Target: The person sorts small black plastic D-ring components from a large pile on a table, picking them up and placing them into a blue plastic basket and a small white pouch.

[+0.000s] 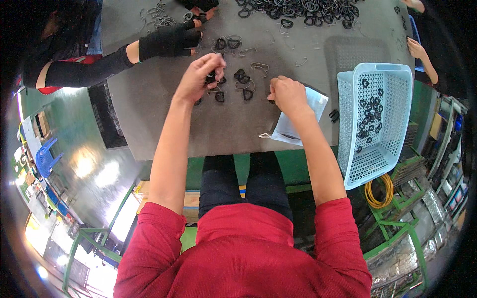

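Observation:
My left hand [201, 77] is closed, its fingers curled round a small black ring [210, 78] that shows in part beneath them. Just below it on the table lies another black ring with a wire hook [219, 96]. To its right sit a black ring pair [241, 76] and a black ring [248, 94], with bent wire hooks [260, 67] close by. My right hand [289, 95] is closed in a pinch; a dark bit shows at its fingertips, too small to name. Under my right wrist lies a light blue face mask [293, 126], partly covered.
A light blue perforated basket [349, 144] with several black rings [370, 115] stands at the table's right edge. A big heap of black rings with hooks [310, 11] lies at the far side. A co-worker's black-gloved hand [171, 40] reaches in from the left; another person's hand [416, 48] is far right.

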### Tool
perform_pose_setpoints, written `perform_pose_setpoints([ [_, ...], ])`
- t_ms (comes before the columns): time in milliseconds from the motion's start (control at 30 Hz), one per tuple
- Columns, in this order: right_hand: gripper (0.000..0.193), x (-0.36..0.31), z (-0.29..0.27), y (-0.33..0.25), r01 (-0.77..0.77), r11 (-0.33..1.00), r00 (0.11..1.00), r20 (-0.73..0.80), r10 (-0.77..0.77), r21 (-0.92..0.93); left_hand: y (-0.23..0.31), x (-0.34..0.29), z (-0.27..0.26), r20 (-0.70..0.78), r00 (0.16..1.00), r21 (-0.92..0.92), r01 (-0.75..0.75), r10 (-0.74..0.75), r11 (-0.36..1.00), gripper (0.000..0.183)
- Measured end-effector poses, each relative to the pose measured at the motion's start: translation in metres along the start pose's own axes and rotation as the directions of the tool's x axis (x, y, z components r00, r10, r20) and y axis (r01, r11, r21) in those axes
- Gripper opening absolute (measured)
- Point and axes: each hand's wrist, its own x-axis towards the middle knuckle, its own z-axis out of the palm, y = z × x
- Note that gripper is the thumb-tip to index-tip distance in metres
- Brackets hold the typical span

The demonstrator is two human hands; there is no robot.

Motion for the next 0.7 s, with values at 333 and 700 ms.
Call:
perform_pose_setpoints([
  [333, 0.016, -0.007, -0.042, 0.002, -0.311, -0.111, 0.947, 0.298, -0.12, 0.944, -0.039, 0.004, 0.043, -0.201, 0.906, 0.949, 0.086, 0.373, 0.304, 0.031],
  [700, 0.029, -0.003, 0.025, -0.051, -0.17, 0.939, 0.979, -0.058, 0.196, 0.3, -0.008, -0.013, 0.011, -0.073, 0.996, 0.309, 0.07, -0.049, 0.949, 0.017],
])
